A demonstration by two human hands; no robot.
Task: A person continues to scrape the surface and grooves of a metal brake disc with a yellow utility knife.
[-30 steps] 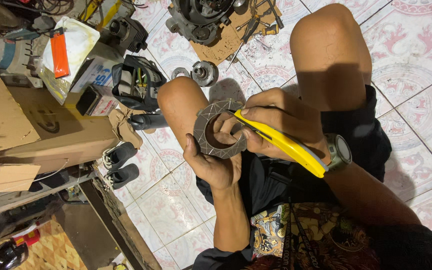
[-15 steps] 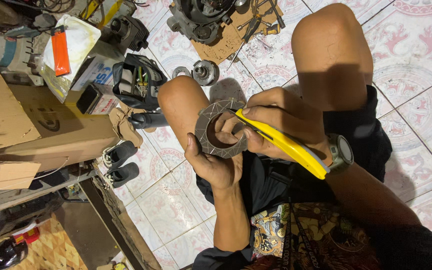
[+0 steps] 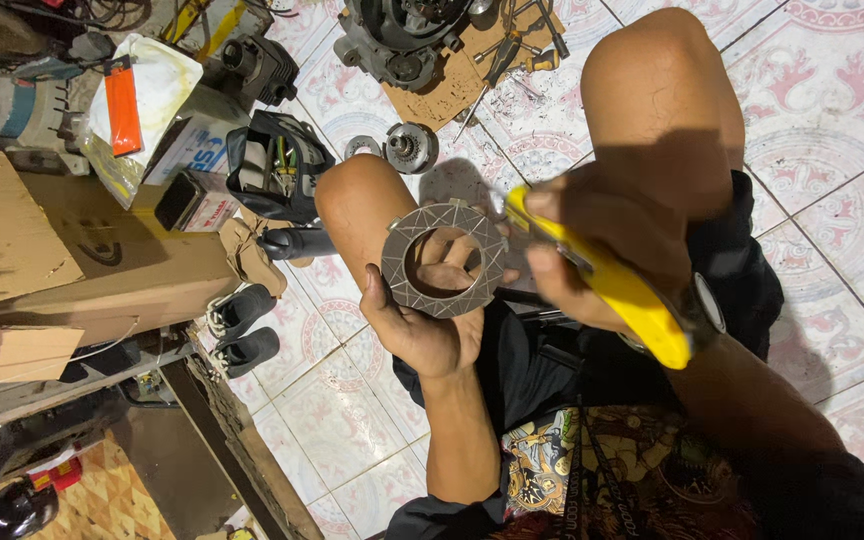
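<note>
I'm looking down at what reads as a small home repair workshop for engines, set up on a patterned tile floor (image 3: 832, 110). An engine block (image 3: 392, 40) sits on a cardboard sheet (image 3: 457, 85) with hand tools (image 3: 512, 50) strewn beside it, and a round gear part (image 3: 410, 148) lies nearby. An open tool bag (image 3: 277, 165), a power tool (image 3: 27, 110) and cardboard boxes (image 3: 72, 250) crowd the left.

grey grooved ring (image 3: 442, 260), yellow tool handle (image 3: 617, 290), pink-patterned white floor tiles (image 3: 832, 90)
</note>
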